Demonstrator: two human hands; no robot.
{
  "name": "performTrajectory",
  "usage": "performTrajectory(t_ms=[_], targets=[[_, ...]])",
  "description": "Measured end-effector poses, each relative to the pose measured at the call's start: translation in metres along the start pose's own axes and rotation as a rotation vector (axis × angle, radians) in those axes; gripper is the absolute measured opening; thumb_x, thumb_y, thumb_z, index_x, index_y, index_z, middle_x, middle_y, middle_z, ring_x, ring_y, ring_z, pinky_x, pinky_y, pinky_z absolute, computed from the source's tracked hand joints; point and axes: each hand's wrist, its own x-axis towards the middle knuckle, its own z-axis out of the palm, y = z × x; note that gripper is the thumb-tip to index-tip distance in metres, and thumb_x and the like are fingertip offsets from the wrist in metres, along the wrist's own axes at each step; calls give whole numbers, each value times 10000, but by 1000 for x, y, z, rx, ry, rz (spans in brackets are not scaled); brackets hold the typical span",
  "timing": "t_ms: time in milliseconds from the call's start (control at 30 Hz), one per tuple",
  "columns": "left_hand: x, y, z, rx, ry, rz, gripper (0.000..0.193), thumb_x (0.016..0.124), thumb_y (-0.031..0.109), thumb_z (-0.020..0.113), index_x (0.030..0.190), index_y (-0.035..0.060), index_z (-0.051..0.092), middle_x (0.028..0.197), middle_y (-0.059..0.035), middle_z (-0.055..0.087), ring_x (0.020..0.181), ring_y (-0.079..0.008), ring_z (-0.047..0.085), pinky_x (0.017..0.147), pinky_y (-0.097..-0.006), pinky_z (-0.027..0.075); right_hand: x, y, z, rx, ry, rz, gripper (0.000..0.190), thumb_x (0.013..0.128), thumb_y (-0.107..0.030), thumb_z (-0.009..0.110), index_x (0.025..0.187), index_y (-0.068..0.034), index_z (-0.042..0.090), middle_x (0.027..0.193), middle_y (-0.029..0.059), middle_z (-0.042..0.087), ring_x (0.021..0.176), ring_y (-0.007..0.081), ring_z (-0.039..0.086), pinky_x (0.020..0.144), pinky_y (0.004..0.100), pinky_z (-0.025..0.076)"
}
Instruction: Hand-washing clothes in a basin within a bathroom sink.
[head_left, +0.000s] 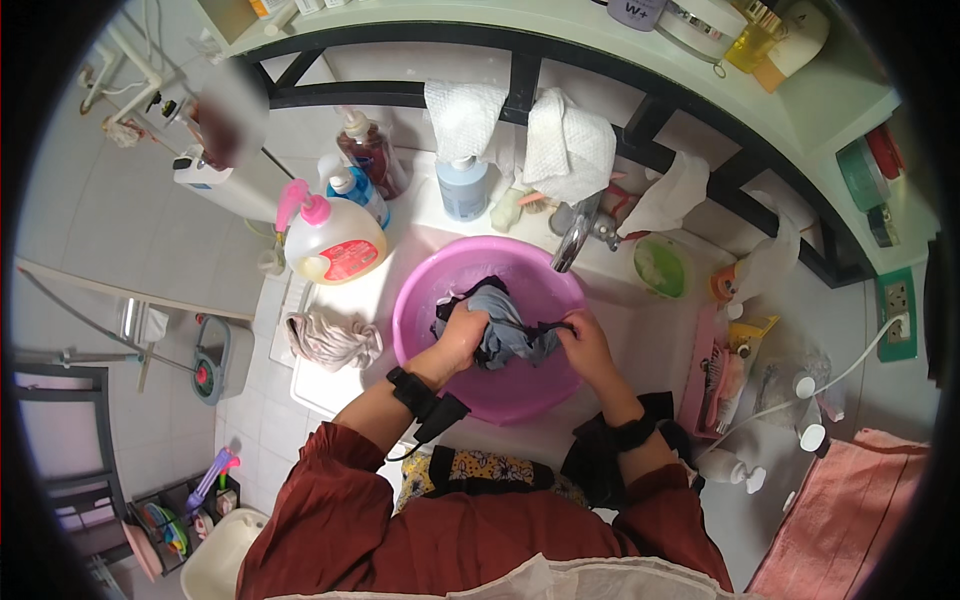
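A pink plastic basin (409, 330) stands in the white sink (637, 322) with some water in it. Inside the basin is a bunched wet grey-blue garment (499, 311) with black trim. My left hand (459, 336) grips the garment's left side, thumb on top. At its right end, my right hand (587, 341) pinches a black strap or edge of the same garment. The chrome faucet (574, 240) reaches over the basin's upper right rim; no stream of water shows from it. Folds hide the garment's full shape.
Left of the basin lies a twisted pale striped cloth (334, 341) on the counter. Behind it stand a pink-pump detergent jug (334, 240) and several pump bottles. White cloths (570, 146) hang from a black rail above. A pink caddy (701, 375) with brushes sits at right.
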Motion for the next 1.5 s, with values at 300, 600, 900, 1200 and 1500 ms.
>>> performTrajectory(t_ms=[300, 600, 900, 1200, 1500], targets=[[10, -63, -65, 2021, -395, 524, 446, 735, 170, 518, 1157, 55, 432, 1324, -169, 268, 1250, -317, 225, 989, -516, 187, -18, 25, 54, -730, -341, -138, 344, 762, -106, 474, 1102, -122, 524, 1144, 150, 439, 1032, 338, 435, 866, 435, 373], [15, -80, -79, 2182, -572, 471, 471, 750, 201, 477, 1197, 59, 428, 1366, -171, 197, 1259, -341, 190, 972, -540, 195, -24, 37, 83, -1094, -646, -85, 438, 816, -151, 402, 1250, -210, 394, 1233, 127, 409, 1120, 336, 387, 842, 503, 368], [0, -26, -36, 1133, -421, 191, 722, 599, 121, 718, 1202, 53, 327, 1114, -158, 461, 1041, -308, 465, 899, -330, 372, 1, -24, 20, -73, -348, 155, 325, 670, 5, 490, 977, -32, 589, 847, 134, 614, 806, 248, 593, 738, 322, 448], [2, -16, -18, 572, -568, 328, 484, 663, -23, 642, 1095, 26, 429, 993, -52, 530, 940, -127, 495, 849, -262, 392, 3, -153, -72, 500, -208, -8, 272, 692, 31, 532, 959, 13, 578, 907, 60, 607, 837, 122, 553, 752, 239, 429], [-49, 57, 34, -180, -466, 134, 441, 776, -4, 539, 1190, 51, 399, 1099, -43, 508, 1007, -132, 489, 872, -267, 391, -3, -107, -82, 705, 45, -3, 449, 613, 54, 524, 1059, 15, 483, 984, 90, 557, 899, 192, 540, 840, 305, 401]])
